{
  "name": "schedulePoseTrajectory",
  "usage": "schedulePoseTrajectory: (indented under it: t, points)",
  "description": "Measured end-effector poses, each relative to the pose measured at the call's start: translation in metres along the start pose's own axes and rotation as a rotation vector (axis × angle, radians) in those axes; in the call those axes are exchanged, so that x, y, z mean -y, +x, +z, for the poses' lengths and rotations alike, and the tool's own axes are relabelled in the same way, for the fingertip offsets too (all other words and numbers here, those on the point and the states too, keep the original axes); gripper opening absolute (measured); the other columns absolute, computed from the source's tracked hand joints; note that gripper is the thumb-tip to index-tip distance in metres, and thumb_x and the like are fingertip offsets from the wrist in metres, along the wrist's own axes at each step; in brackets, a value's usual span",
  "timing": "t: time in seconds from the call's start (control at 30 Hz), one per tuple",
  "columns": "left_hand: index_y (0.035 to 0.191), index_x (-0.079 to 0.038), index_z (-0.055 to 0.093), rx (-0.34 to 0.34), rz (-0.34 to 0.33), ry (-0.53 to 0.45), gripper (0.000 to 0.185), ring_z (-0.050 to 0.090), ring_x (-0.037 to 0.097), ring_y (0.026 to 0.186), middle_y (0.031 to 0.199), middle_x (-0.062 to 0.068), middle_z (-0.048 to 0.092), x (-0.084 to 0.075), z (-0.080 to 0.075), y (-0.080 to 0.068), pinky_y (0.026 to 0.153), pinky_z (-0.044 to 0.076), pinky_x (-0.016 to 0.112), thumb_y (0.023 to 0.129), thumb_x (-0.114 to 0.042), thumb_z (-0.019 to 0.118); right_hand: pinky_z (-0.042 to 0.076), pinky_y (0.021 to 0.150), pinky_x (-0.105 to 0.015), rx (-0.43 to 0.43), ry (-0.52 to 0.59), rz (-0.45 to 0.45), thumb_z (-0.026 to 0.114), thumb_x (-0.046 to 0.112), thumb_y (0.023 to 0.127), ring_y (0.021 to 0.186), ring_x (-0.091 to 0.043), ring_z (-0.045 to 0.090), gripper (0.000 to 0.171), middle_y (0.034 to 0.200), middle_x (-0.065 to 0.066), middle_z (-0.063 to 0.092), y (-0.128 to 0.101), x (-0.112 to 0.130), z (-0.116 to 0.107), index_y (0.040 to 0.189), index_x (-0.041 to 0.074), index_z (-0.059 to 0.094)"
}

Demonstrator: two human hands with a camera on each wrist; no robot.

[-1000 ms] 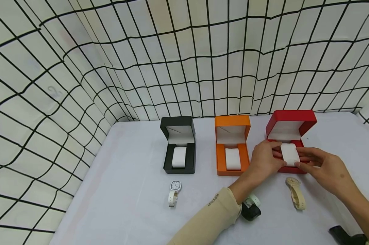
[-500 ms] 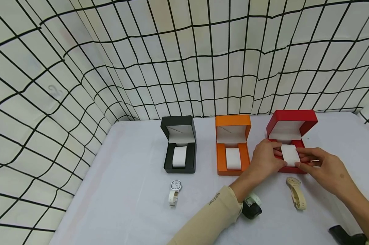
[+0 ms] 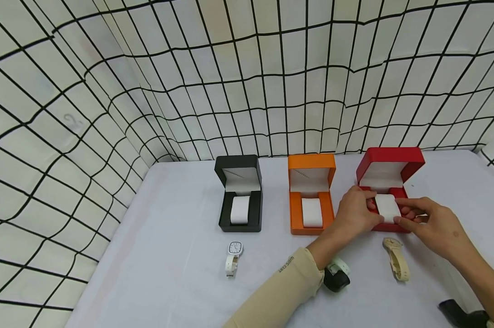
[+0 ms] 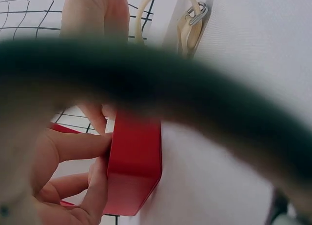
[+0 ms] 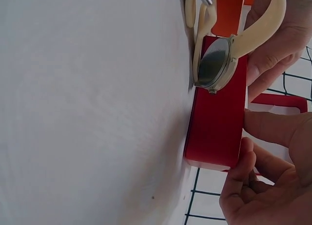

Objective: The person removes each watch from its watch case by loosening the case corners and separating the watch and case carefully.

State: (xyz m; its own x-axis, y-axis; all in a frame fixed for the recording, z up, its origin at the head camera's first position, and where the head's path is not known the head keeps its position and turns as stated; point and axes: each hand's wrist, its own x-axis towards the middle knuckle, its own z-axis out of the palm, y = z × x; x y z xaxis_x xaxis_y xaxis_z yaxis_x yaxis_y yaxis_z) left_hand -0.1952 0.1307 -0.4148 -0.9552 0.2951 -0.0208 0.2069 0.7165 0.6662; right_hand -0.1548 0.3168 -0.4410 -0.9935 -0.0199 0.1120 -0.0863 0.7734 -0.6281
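Observation:
At the right of the head view stands a red watch box (image 3: 395, 154) with its lid raised. Both hands hold the white watch cushion (image 3: 387, 208) at the box's lower compartment. The left hand (image 3: 355, 209) grips the left side, thumb near the front corner. The right hand (image 3: 439, 225) pinches the right side between thumb and fingers. In the right wrist view, its fingertips (image 5: 245, 159) touch the red box's edge. A cream watch (image 3: 395, 258) lies on the cloth in front of the box. A blurred dark band (image 4: 161, 78) hides much of the left wrist view.
An orange watch box (image 3: 311, 161) and a black watch box (image 3: 237, 162) stand open to the left, each with a white cushion. A white watch (image 3: 232, 258) lies before the black box. The left forearm partly covers a mint watch (image 3: 339, 265). Black netting (image 3: 283, 91) borders the table.
The white cushion has shifted very slightly down in the head view, and the right hand's fingers have curled in a little more. The boxes and watches look unmoved.

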Motion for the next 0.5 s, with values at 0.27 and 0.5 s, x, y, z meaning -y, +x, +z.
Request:
schedulePoseTrajectory:
  t: [0.27,0.5]
  points:
    - [0.132,-0.019,0.074,0.012,-0.006,0.03,0.053,0.048,-0.001,0.088,0.112,-0.005,0.064,-0.0002,-0.0004,0.0019,0.073,0.043,0.008,0.081,-0.023,0.09,0.05,0.059,-0.011,0.009,-0.017,0.001,0.082,0.01,0.089,0.083,-0.017,0.059,0.049,0.098,-0.016,0.065,0.0025,0.0007,0.0017,0.131,-0.008,0.065]
    - [0.135,-0.018,0.07,0.049,-0.041,-0.019,0.053,0.048,-0.001,0.09,0.117,-0.006,0.063,-0.0015,0.0009,0.0006,0.076,0.046,0.008,0.085,-0.026,0.086,0.051,0.059,-0.013,0.024,-0.021,-0.002,0.081,0.012,0.09,0.088,-0.025,0.062,0.048,0.099,-0.016,0.065,0.0024,-0.0034,0.0008,0.13,-0.009,0.065]
